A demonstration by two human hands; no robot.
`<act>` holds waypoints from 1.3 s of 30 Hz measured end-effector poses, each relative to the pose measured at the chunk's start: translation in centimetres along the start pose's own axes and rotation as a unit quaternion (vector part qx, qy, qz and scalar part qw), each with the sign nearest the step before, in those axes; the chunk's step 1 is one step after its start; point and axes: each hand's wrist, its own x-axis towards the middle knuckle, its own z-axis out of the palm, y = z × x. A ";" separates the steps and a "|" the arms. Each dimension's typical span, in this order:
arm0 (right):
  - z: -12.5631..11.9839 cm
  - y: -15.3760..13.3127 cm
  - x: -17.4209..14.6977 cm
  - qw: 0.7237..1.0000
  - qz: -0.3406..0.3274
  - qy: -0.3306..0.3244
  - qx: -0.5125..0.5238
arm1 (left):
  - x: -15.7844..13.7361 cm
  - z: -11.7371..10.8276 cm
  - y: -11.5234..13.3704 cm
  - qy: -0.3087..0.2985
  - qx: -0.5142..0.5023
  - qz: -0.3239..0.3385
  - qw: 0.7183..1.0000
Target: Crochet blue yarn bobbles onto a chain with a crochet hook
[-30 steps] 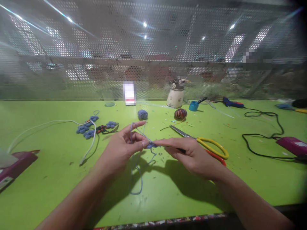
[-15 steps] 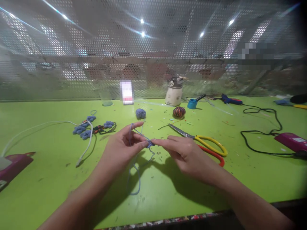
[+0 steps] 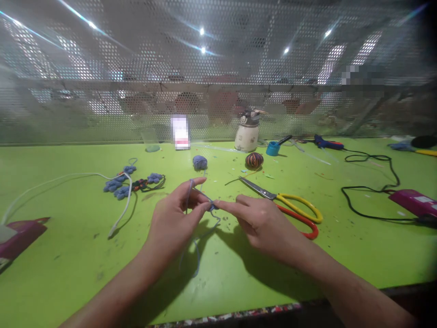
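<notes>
Between thumb and fingers, my left hand (image 3: pixel 182 207) pinches a small piece of blue crochet work (image 3: pixel 212 206), with a strand of blue yarn looped over its raised index finger. My right hand (image 3: pixel 257 218) is closed around what seems to be a crochet hook, almost wholly hidden by the fingers. Its outstretched index fingertip touches the crochet piece. A loose yarn tail dangles below. Beyond the hands, the blue yarn ball (image 3: pixel 200 162) lies on the green table (image 3: pixel 239 282). Scissors (image 3: pixel 273 196) with yellow and red handles lie beside my right hand.
Crocheted blue flowers (image 3: pixel 118 184) lie at left near a white cable (image 3: pixel 128 205). Behind stand a phone (image 3: pixel 180 132), a clear cup (image 3: pixel 151 141), a bottle (image 3: pixel 246 134) and a blue pot (image 3: pixel 273 148). A multicoloured yarn ball (image 3: pixel 254 160), glue gun (image 3: pixel 327 142) and magenta power strip (image 3: pixel 413 202) are further right.
My hands stay together at the crochet piece, with small shifts of the fingers. The hanging yarn loop below has moved and looks blurred. The surrounding things lie as before.
</notes>
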 end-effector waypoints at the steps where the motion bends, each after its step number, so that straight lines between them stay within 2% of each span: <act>1: 0.2 -0.1 0.0 1.000 0.001 0.007 0.002 | -0.2 0.1 -0.1 0.011 0.052 0.047 0.997; 3: 0.5 -0.2 0.1 0.999 0.007 0.026 0.028 | -0.7 0.4 -0.4 0.040 0.139 0.156 0.977; 5: 0.9 -0.4 0.3 0.993 0.024 0.055 0.106 | -1.0 0.7 -0.7 0.068 0.188 0.246 0.949; 7: 1.1 -0.7 0.6 0.967 0.060 0.089 0.230 | -1.1 0.8 -0.9 0.089 0.206 0.284 0.932; 9: 1.3 -0.9 0.9 0.923 0.111 0.103 0.353 | -1.2 0.9 -1.0 0.101 0.205 0.281 0.932; 12: 1.6 -1.2 1.3 0.847 0.195 0.084 0.487 | -1.0 0.9 -1.0 0.110 0.170 0.250 0.947; 14: 1.8 -1.3 1.5 0.794 0.234 0.072 0.557 | -0.9 1.0 -1.0 0.106 0.122 0.207 0.965; 17: 2.1 -1.6 1.5 0.735 0.257 0.067 0.625 | -0.6 1.0 -0.7 0.070 -0.012 0.066 0.995; 19: 2.3 -1.7 1.4 0.720 0.252 0.074 0.642 | -0.3 0.8 -0.3 0.035 -0.136 -0.049 0.989; 21: 2.4 -1.7 1.3 0.728 0.238 0.089 0.636 | 0.1 0.4 0.1 0.002 -0.244 -0.133 0.961; 22: 2.4 -1.7 1.2 0.743 0.229 0.095 0.621 | 0.3 0.2 0.3 -0.010 -0.281 -0.159 0.946; 25: 2.3 -1.3 1.0 0.825 0.172 0.118 0.525 | 0.6 -0.6 0.7 -0.048 -0.324 -0.202 0.923; 28: 2.0 -0.7 0.7 0.909 0.062 0.155 0.381 | 0.5 -1.0 1.0 -0.055 -0.311 -0.202 0.927; 31: 1.8 -0.2 0.4 0.962 -0.011 0.146 0.231 | 0.4 -1.2 1.1 -0.038 -0.278 -0.173 0.944; 33: 1.7 0.0 0.2 0.982 -0.028 0.125 0.139 | 0.3 -1.4 1.1 -0.029 -0.259 -0.158 0.952; 35: 1.5 0.0 0.1 0.991 -0.035 0.104 0.079 | 0.4 -1.5 0.9 -0.023 -0.248 -0.151 0.957; 37: 1.1 -0.1 0.1 0.994 -0.031 0.080 0.067 | 0.5 -1.7 0.7 -0.025 -0.243 -0.148 0.958; 39: 0.7 -0.2 0.1 0.992 -0.017 0.057 0.111 | 0.7 -1.8 0.5 -0.031 -0.240 -0.147 0.959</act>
